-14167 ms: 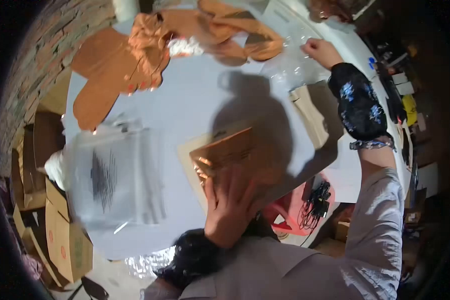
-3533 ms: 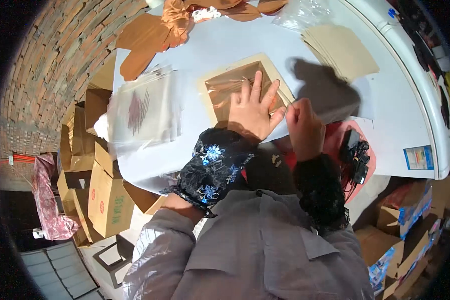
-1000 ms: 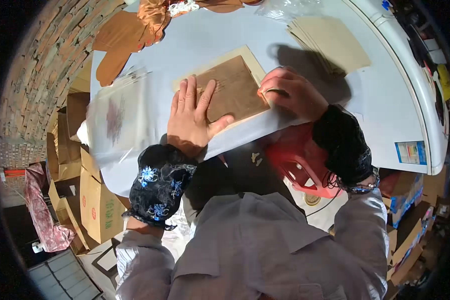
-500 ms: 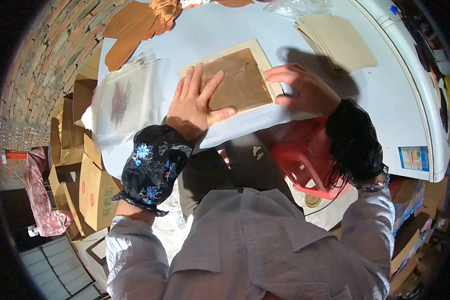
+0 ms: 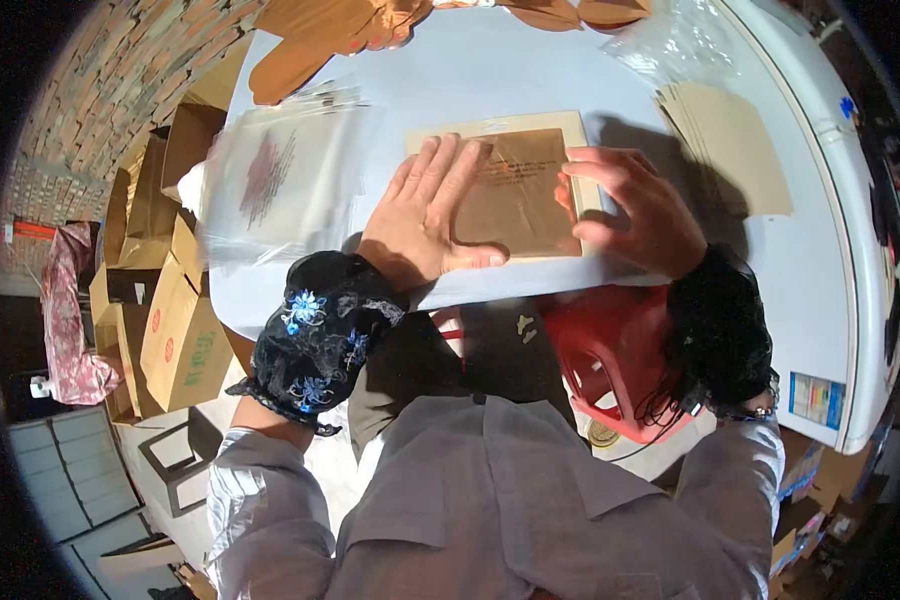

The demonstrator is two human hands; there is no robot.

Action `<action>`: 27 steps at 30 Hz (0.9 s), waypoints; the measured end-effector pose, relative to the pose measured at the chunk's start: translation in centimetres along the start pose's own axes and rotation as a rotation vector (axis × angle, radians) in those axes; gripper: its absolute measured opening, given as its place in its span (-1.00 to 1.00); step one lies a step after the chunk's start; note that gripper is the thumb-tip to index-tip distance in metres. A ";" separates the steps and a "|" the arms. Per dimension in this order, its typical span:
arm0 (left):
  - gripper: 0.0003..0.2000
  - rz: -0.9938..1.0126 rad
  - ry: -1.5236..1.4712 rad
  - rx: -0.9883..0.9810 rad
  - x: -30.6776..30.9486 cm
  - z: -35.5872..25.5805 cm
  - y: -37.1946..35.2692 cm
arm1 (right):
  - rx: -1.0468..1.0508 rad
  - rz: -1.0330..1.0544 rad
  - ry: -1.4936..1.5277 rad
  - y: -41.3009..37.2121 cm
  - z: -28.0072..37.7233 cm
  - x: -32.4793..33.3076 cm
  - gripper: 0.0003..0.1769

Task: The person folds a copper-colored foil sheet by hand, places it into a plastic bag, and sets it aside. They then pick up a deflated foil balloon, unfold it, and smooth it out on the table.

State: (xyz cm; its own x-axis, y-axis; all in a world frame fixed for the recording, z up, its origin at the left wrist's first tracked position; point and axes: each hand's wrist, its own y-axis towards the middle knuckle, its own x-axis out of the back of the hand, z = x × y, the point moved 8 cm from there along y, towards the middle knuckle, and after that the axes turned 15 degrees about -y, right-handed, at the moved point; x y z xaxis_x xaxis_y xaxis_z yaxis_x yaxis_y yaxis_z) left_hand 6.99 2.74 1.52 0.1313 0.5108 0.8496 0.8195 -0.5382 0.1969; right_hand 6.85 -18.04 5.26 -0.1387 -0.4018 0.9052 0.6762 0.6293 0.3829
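Your left hand [image 5: 420, 215] rests flat, gripping nothing, on the rectangular brown plastic packet [image 5: 525, 210] at the white table's [image 5: 420, 70] near side; your right hand [image 5: 642, 208] curls at the packet's right edge, pinch unclear. Likely light, slippery: hold its edges.

Hard, bright light from the left whitens the table [image 5: 450, 75] and the left sleeve [image 5: 260, 500], and throws a dark shadow [image 5: 705, 185] beyond the right hand [image 5: 635, 210]. Glare flecks the clear plastic [image 5: 685, 45], while the far right sinks into dimness. Wide-lens distortion bends the brick wall [image 5: 140, 90] toward black corners, and fine print on the brown packet [image 5: 520, 205] is illegible.
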 end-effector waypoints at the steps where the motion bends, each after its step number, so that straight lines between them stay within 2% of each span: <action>1: 0.20 0.001 0.019 -0.004 -0.1 0.1 0.0 | -0.026 0.054 -0.004 0.9 0.4 -0.4 -0.26; 2: 0.21 0.001 0.003 0.005 -0.1 0.2 0.0 | -0.051 0.108 -0.008 1.5 0.6 -1.0 -0.19; 5: 0.23 0.004 -0.042 0.038 0.4 0.0 0.0 | 0.074 0.047 -0.038 2.5 1.8 -1.7 -0.03; 12: 0.27 0.003 -0.134 0.056 0.4 0.4 0.2 | 0.019 0.197 -0.004 2.8 0.8 -3.7 0.02; 13: 0.35 0.012 -0.103 0.048 0.4 0.4 0.3 | 0.032 0.177 0.003 2.8 0.9 -3.8 0.04; 15: 0.29 0.029 -0.123 0.076 0.3 0.4 0.2 | 0.055 0.137 0.017 2.4 0.8 -3.8 0.06; 18: 0.26 0.033 -0.124 0.062 0.5 0.2 0.3 | 0.066 0.109 0.090 2.3 0.6 -3.8 0.06; 21: 0.28 0.057 -0.095 0.019 0.8 0.2 0.3 | 0.088 0.114 0.100 2.6 0.8 -3.1 -0.02; 25: 0.28 0.066 -0.061 -0.033 0.6 0.1 0.2 | 0.012 0.087 -0.001 2.3 0.1 -4.0 -0.22; 27: 0.24 0.059 -0.060 -0.058 0.4 0.0 0.0 | 0.020 0.043 -0.047 1.8 0.1 -4.5 -0.22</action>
State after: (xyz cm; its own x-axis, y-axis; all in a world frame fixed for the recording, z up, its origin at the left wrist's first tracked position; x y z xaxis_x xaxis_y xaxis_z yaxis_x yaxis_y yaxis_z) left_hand 7.09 2.94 1.82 0.2132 0.5155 0.8299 0.7758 -0.6057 0.1769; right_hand 8.63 -14.98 1.92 -0.1435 -0.3426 0.9285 0.6679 0.6587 0.3463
